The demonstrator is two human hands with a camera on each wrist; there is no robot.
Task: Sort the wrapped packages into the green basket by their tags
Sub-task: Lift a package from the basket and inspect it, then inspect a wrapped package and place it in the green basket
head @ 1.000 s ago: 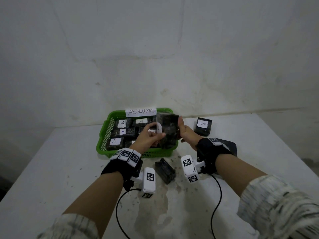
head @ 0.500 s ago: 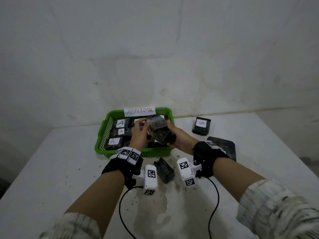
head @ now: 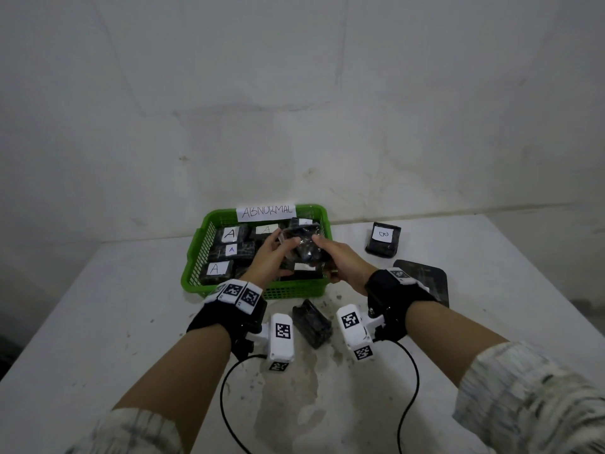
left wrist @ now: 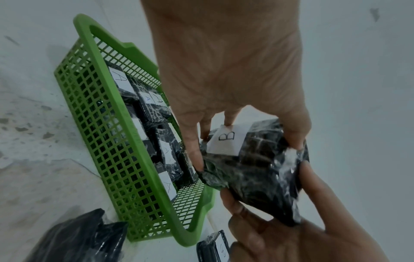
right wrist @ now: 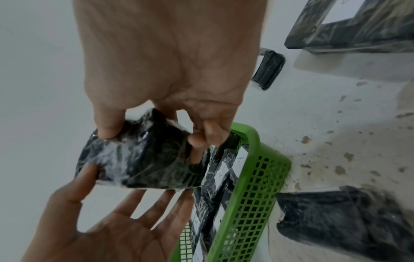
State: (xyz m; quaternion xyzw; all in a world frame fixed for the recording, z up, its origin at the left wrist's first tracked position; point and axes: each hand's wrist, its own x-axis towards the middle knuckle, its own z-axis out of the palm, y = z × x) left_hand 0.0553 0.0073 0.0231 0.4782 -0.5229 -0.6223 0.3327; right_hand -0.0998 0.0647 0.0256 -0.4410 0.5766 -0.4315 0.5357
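Both hands hold one black wrapped package (head: 306,247) low over the right half of the green basket (head: 193,257). My left hand (head: 288,245) grips its left side and my right hand (head: 322,257) its right side. The left wrist view shows a white tag (left wrist: 226,140) marked B on the package (left wrist: 253,173). In the right wrist view the package (right wrist: 143,159) sits between my right thumb and fingers, with the left fingers under it. The basket carries an ABNORMAL label (head: 265,211) and holds several packages tagged A (head: 229,234).
A second package tagged B (head: 383,239) lies on the white table right of the basket. Another black package (head: 311,322) lies between my wrists, with no tag visible. A flat dark object (head: 422,283) sits behind my right wrist. The wall stands just behind the basket.
The package was upright above the basket's front rim; both hands have tipped it over and lowered it forward over the basket's right side.
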